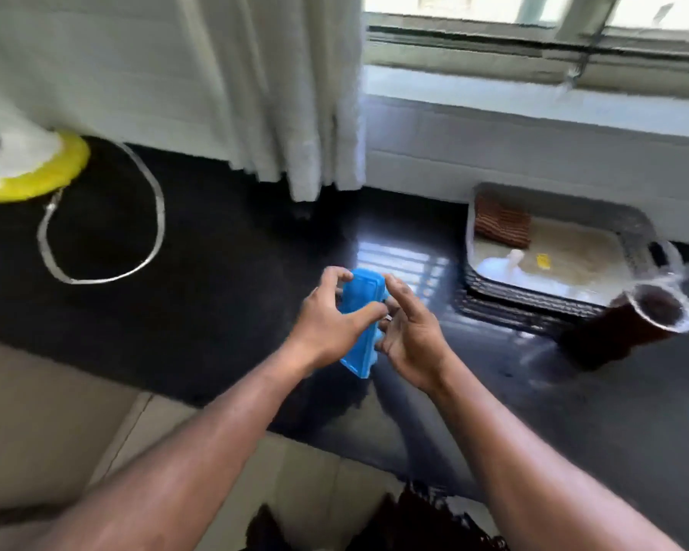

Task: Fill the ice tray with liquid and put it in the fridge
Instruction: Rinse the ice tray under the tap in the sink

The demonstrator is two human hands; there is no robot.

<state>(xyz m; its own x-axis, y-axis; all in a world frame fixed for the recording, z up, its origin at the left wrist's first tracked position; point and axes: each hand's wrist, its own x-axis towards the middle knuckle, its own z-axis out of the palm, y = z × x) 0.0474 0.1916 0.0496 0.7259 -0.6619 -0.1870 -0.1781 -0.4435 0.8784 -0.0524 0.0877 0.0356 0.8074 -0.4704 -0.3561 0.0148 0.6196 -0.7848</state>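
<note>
The blue ice tray (359,324) is held above the dark counter (223,296), roughly at the middle of the view, tipped up on its long side so its underside faces the camera; what is inside it cannot be seen. The left hand (331,324) has a closed grip on it, fingers curled over the far edge and thumb pressed across the blue face. The right hand (410,336) sits against the tray's right side with its fingers spread and loosely bent, its grip open rather than clamped.

The counter's near edge runs diagonally from lower left toward the person, with pale floor tiles (56,431) below it. Left of the hands the dark surface is mostly bare, out to a looped white cable (152,192) and a yellow-based stand (36,173) at the far left. A white curtain (215,93) hangs down to the counter's back edge.

To the right, room is tighter. A rectangular tray (637,228) against the wall under the window sill (533,97) holds a brown striped cloth (502,226), pale cloudy liquid and a small yellow bit. Just beside its front right corner stands a clear jug (629,328) of dark brown liquid, well apart from the hands.
</note>
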